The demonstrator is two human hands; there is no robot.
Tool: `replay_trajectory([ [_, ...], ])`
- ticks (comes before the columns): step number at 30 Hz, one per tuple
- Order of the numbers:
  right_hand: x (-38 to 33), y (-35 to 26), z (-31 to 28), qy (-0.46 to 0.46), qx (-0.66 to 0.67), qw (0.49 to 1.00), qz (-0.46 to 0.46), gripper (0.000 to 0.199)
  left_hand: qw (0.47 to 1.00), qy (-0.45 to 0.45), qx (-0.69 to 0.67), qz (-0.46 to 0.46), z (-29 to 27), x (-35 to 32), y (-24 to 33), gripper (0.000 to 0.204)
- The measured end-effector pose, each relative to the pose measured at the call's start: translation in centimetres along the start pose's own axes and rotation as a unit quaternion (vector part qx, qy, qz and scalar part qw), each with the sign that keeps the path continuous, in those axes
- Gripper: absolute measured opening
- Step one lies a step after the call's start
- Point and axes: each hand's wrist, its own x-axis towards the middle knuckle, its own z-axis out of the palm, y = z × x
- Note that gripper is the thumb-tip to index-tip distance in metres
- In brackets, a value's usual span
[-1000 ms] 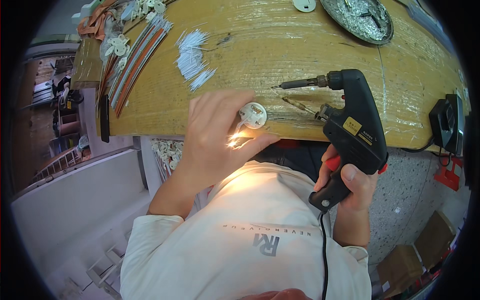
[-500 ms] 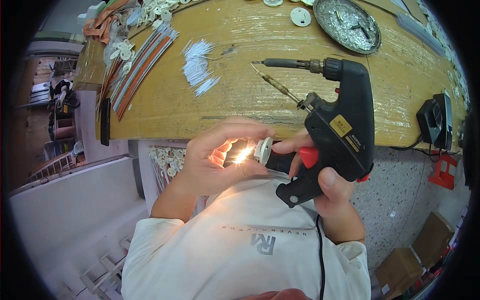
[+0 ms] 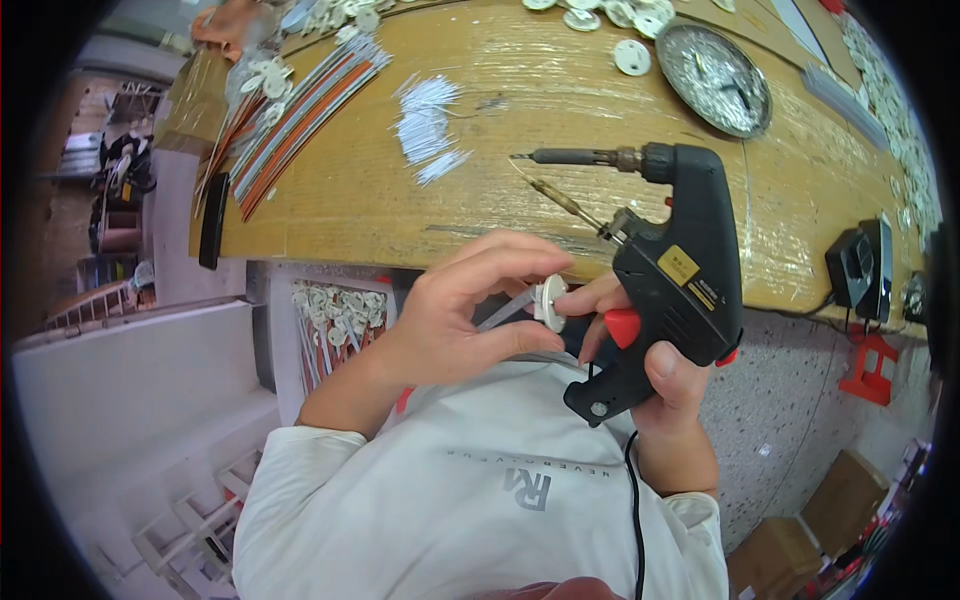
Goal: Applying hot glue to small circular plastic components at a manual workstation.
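Observation:
My left hand (image 3: 470, 315) holds a small white round disc part (image 3: 549, 298) with thin wire leads, pinched between thumb and fingers just below the bench edge. My right hand (image 3: 655, 375) grips a black soldering gun (image 3: 675, 285) by its handle, a finger on the red trigger, and the right fingertips also touch the disc. The gun's metal tip (image 3: 560, 157) points left over the wooden bench (image 3: 330, 200).
On the bench lie a pile of short white wire pieces (image 3: 428, 128), bundles of orange and white wires (image 3: 290, 115), several white discs (image 3: 630, 55), and a round metal dish (image 3: 715, 78). A black adapter (image 3: 862, 268) sits at the right edge. A box of parts (image 3: 335, 315) stands below.
My left hand lifted the white disc off the bench edge toward my chest. The right hand brought the soldering gun up and left until its fingers met the disc.

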Motion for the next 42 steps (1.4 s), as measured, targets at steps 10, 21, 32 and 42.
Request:
replay_trajectory([
  [10, 1.9, 0.5, -5.3, -0.025, 0.086, 0.978, -0.188, 0.06, 0.973, 0.193, 0.045, -0.12, -9.6, -7.1, 7.3, 0.061],
  [21, 4.2, 1.2, -10.4, -0.008, 0.095, 0.986, -0.134, 0.059, 0.739, 0.343, 0.375, -0.442, -27.5, -33.0, -10.2, 0.048],
  [32, 4.2, 1.5, -9.8, -0.008, 0.069, 0.984, -0.163, 0.056, 0.685, 0.367, 0.46, -0.429, -32.3, -32.5, -17.5, 0.066],
  [42, 4.1, 1.0, -7.1, 0.067, 0.066, 0.987, -0.132, 0.055, 0.915, -0.005, 0.142, -0.378, -17.8, -12.4, 2.7, 0.024],
])
